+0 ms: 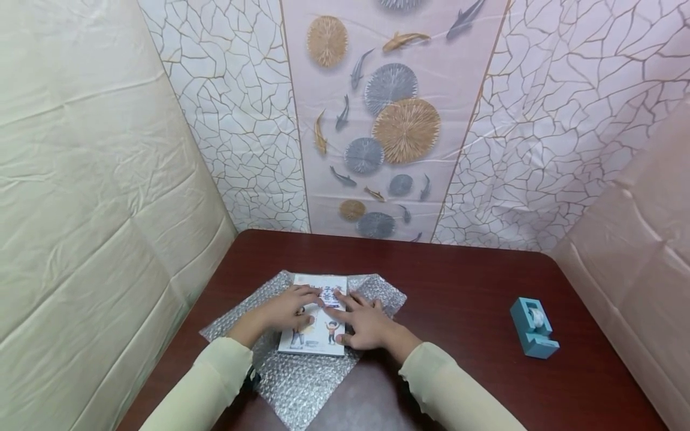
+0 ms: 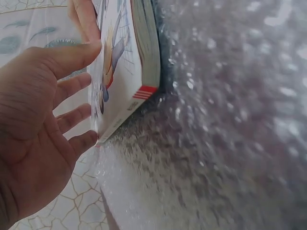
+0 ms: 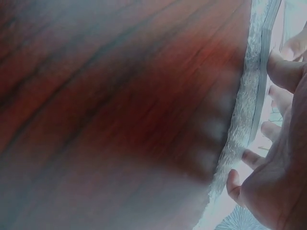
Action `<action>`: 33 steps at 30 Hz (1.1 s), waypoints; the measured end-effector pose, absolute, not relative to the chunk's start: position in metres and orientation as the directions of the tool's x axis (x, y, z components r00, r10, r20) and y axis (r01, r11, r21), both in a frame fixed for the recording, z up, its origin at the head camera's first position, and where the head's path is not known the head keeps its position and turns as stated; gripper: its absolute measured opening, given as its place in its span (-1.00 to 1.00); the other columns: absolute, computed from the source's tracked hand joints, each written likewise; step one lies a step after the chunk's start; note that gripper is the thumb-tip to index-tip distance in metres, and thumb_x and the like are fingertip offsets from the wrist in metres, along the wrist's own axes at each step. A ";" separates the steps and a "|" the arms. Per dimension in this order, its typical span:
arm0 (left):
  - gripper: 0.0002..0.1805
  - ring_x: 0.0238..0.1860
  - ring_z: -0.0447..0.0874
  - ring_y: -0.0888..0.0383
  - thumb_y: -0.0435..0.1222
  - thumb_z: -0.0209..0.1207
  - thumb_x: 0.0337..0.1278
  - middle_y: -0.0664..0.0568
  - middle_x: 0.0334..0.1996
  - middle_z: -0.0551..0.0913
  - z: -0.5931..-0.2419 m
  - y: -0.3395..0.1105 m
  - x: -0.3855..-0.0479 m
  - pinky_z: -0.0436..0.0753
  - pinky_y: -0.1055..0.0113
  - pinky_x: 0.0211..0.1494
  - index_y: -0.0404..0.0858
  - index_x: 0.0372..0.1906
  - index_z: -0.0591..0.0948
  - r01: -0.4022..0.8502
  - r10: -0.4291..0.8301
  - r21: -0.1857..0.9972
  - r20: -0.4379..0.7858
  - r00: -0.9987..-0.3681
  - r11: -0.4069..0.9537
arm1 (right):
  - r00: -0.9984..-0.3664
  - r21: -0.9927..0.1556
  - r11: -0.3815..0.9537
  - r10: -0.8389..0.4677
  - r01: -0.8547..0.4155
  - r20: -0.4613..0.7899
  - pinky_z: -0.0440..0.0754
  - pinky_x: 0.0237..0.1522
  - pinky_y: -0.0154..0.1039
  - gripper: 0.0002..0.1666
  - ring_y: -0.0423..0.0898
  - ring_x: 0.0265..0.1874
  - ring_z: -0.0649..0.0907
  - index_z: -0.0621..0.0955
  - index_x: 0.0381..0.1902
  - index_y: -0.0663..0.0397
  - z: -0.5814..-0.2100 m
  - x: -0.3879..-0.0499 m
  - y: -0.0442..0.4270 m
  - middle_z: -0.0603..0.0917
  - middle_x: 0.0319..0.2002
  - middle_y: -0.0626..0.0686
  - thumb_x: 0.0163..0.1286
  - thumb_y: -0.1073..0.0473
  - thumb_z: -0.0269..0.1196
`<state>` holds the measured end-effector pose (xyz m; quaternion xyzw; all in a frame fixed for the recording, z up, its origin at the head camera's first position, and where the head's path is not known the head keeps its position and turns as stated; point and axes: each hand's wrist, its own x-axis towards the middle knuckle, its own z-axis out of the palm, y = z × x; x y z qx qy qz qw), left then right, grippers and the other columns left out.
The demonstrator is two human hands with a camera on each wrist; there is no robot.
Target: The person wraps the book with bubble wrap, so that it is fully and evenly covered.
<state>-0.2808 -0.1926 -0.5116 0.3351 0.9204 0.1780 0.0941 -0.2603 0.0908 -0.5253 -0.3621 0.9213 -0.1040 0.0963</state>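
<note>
A book (image 1: 318,346) with a white illustrated cover lies face up on a sheet of bubble wrap (image 1: 307,383). Both hands rest on it. My left hand (image 1: 286,308) touches the cover's left and middle part with fingers spread; in the left wrist view the book's spine and page edges (image 2: 146,43) show beside the fingertips. Over the right part of the cover lies my right hand (image 1: 366,323), its fingers spread, some reaching onto the bubble wrap at the right. In the right wrist view the book's edge (image 3: 261,96) sits on the wrap, beside the fingers.
A blue tape dispenser (image 1: 533,327) with a roll of clear tape stands at the right of the dark red table (image 1: 447,287). Patterned cloth walls (image 1: 366,197) close in the table at the back and sides. A small dark object (image 1: 252,379) shows by the left sleeve.
</note>
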 end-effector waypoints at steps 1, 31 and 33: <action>-0.58 0.70 0.29 -0.31 -0.14 0.22 0.64 -0.08 0.67 0.43 -0.511 -0.194 -0.278 0.34 -0.44 0.66 -0.02 0.45 0.64 0.587 0.653 0.386 -0.056 -0.756 0.712 | -0.720 -0.262 0.718 -0.686 -0.645 -0.104 0.20 0.46 0.75 -0.14 0.36 0.80 0.05 0.16 0.79 -0.60 -0.525 -0.260 0.091 -0.09 0.87 -0.01 0.66 -0.48 0.07; -0.80 -0.38 0.49 0.50 -0.34 0.59 0.05 0.29 -0.37 0.64 -0.490 -0.205 -0.193 0.54 0.56 -0.23 0.03 -0.29 0.83 0.661 0.781 0.452 -0.143 -0.609 0.598 | -0.718 -0.264 0.716 -0.688 -0.646 -0.107 0.17 0.45 0.79 -0.14 0.34 0.80 0.05 0.19 0.79 -0.57 -0.526 -0.262 0.090 -0.08 0.86 -0.02 0.66 -0.49 0.06; -0.75 -0.39 0.47 0.53 -0.39 0.57 0.00 0.29 -0.38 0.64 -0.490 -0.205 -0.188 0.53 0.58 -0.25 0.04 -0.30 0.82 0.658 0.787 0.461 -0.171 -0.593 0.596 | -0.718 -0.267 0.715 -0.688 -0.646 -0.106 0.17 0.44 0.80 -0.14 0.35 0.80 0.06 0.20 0.79 -0.56 -0.526 -0.261 0.090 -0.08 0.86 -0.02 0.66 -0.49 0.07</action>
